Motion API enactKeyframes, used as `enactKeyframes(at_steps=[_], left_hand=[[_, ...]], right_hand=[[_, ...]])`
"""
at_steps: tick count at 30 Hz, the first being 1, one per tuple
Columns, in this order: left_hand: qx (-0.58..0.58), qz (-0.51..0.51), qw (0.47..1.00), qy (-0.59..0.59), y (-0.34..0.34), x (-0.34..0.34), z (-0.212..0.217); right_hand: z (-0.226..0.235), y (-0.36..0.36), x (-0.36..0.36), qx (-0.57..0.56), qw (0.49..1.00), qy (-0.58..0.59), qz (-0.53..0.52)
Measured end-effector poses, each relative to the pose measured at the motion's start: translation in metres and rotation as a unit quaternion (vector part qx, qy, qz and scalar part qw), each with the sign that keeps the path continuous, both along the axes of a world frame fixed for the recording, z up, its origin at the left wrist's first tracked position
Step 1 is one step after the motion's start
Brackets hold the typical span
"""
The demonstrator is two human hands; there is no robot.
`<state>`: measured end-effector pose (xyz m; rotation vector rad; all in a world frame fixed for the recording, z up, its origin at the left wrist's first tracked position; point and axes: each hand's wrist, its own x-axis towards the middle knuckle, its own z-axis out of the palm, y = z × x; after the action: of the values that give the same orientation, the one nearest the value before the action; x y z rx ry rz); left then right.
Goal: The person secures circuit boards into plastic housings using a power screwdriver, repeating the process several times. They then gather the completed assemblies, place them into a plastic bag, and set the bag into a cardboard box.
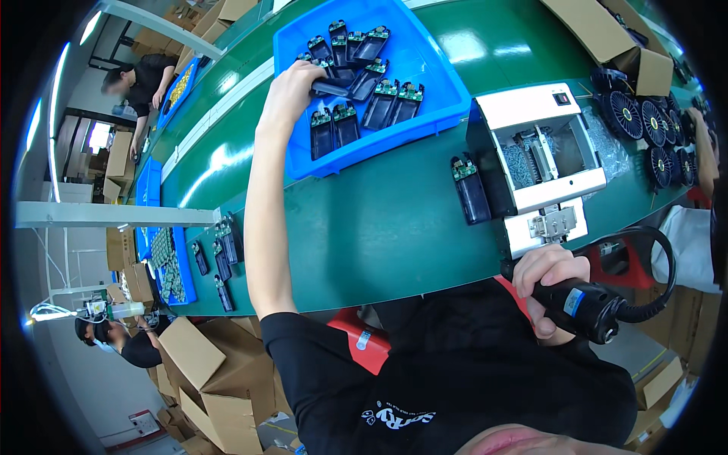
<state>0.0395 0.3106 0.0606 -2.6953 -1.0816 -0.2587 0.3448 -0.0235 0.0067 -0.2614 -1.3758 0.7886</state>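
Note:
My left hand reaches over the left side of a blue plastic bin. Its fingers are closed on the end of a black plastic housing. Around it in the bin lie several similar black housings, each with a green circuit board at one end. My right hand grips a black electric screwdriver, whose thick cable loops up at the right. Just beyond that hand stands a white and black screw feeder with loose screws inside. One more housing with a circuit board lies left of the feeder.
Several housings lie at the table's left end, beside a blue tray of green boards. Black spoked wheels and an open carton are at right. Other people work at left; a co-worker's arm shows at far right.

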Motion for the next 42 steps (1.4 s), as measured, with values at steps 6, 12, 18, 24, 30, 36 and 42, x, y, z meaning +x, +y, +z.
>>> enactKeyframes(at_steps=[6,12,18,24,30,36,42], left_hand=[[-0.032,0.020,0.995,0.093,-0.004,0.010,-0.006],[0.022,-0.014,0.993,0.119,-0.082,0.054,0.031],[-0.046,-0.265,0.962,0.039,-0.184,0.109,-0.012],[-0.052,-0.336,0.939,0.044,-0.171,0.099,-0.045],[0.042,-0.347,0.935,0.062,-0.174,0.062,-0.037],[0.226,-0.113,0.967,-0.003,-0.100,0.026,0.001],[0.051,0.113,0.992,0.010,-0.050,-0.014,-0.021]], right_hand=[[0.005,-0.002,0.004,0.007,1.000,-0.005,-0.023],[0.005,-0.002,0.009,-0.006,0.999,-0.043,-0.003],[0.003,0.004,0.009,0.013,0.998,-0.053,0.033],[0.004,0.000,0.008,0.008,0.999,-0.038,0.016],[0.000,0.000,0.000,0.020,1.000,-0.018,0.009],[-0.004,-0.014,-0.016,-0.029,0.992,0.032,-0.119],[-0.017,-0.012,-0.004,-0.024,0.991,0.042,-0.122]])
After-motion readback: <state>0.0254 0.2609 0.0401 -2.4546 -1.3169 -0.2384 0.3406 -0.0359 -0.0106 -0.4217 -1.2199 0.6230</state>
